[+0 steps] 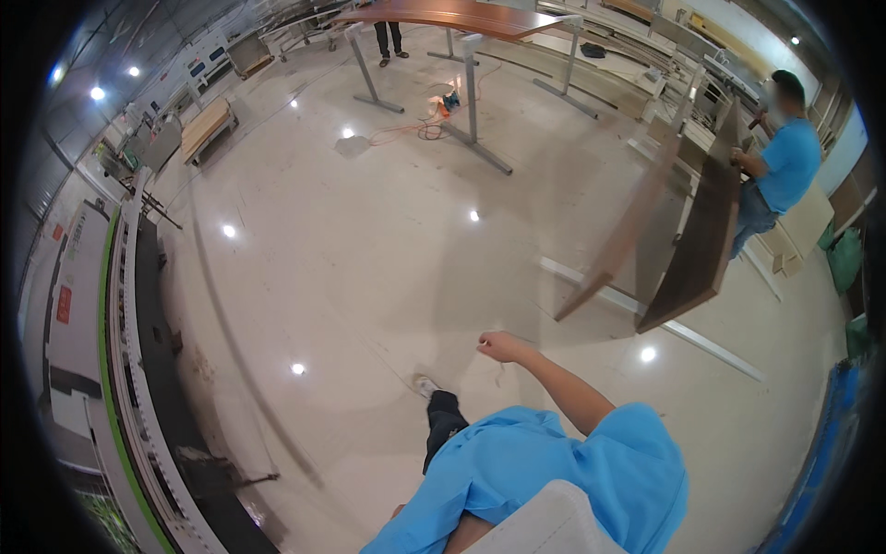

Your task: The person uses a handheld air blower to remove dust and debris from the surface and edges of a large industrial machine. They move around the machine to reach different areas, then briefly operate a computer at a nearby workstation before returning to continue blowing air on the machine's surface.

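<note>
- Right hand (501,346): raised in front of the body at the end of a bare forearm, fingers curled loosely inward, holding nothing that can be made out; a thin pale thread-like wisp hangs just below it, too small to identify.
- Left hand: not visible anywhere in the head view; whether it is open or closed cannot be told.
- Person's own clothing: blue short-sleeved shirt (554,471) fills the lower edge; one dark trouser leg and a light shoe (425,384) step forward on the floor.
- Nearest large item to the hand: a long dark brown board (701,240), tilted on edge, well apart from the right hand, up and to the right; motion blur doubles its outline.
- Board's far end: held by a co-worker (784,157) in a blue shirt, standing at the right.
- State of work, judged: the board is off the floor and carried by the co-worker alone; the wearer's hand is not on it.
- Floor (369,258): glossy pale tile with lamp reflections.
- Left side: long machine with a green-edged conveyor (120,369).
- Far end: brown tabletop on grey metal legs (452,17), orange cable (415,129) coiled beneath.
- Containers: none discernible.
</note>
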Action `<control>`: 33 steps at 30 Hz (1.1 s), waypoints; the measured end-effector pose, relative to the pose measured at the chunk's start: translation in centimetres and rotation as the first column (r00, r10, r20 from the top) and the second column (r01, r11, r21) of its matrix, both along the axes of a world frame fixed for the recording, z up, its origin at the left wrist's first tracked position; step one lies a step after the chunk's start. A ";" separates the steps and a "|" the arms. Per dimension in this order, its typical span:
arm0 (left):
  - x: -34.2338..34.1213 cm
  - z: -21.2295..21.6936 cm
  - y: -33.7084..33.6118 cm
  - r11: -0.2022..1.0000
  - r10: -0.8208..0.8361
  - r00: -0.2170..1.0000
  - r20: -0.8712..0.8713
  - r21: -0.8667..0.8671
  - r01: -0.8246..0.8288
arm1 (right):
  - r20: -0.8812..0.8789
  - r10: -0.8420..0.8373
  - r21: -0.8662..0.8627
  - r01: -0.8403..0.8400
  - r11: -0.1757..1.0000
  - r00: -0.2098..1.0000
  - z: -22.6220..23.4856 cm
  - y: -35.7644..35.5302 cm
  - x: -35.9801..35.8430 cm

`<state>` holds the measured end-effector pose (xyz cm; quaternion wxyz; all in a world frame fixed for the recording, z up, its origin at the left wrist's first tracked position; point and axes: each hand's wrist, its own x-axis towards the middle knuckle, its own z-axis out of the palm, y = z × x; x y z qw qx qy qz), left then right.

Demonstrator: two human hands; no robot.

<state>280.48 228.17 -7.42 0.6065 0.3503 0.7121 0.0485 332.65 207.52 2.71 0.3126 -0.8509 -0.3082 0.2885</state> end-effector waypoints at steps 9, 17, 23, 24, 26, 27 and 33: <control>31.8 2.5 30.6 0.904 -0.426 0.866 0.261 0.079 0.420 | -0.141 -0.282 -0.444 0.194 0.875 0.949 -9.8 7.9 2.4; 57.2 12.0 47.9 0.727 -0.685 0.628 0.370 0.407 0.554 | -0.359 -0.847 -0.730 0.448 0.517 0.392 -15.3 15.9 1.9; 54.4 6.6 59.3 0.690 -0.722 0.682 0.120 0.051 0.722 | -0.431 -0.722 -0.435 0.576 0.692 0.542 -15.4 33.7 16.8; 52.7 5.7 61.0 0.711 -0.701 0.711 0.053 -0.026 0.703 | -0.417 -0.630 -0.380 0.504 0.776 0.655 -14.5 36.5 20.0; 49.4 3.7 63.7 0.880 -0.474 0.880 0.009 -0.031 0.474 | -0.318 -0.492 -0.390 0.361 0.847 0.811 -12.7 43.7 28.6; 48.0 3.2 65.1 0.900 -0.431 0.897 0.096 -0.024 0.435 | -0.297 -0.471 -0.325 0.376 0.868 0.831 -11.4 47.1 32.7; 46.5 0.7 69.7 0.974 -0.114 0.993 -0.012 -0.199 0.110 | -0.395 -0.594 -0.046 0.631 0.774 0.701 -5.9 64.4 50.7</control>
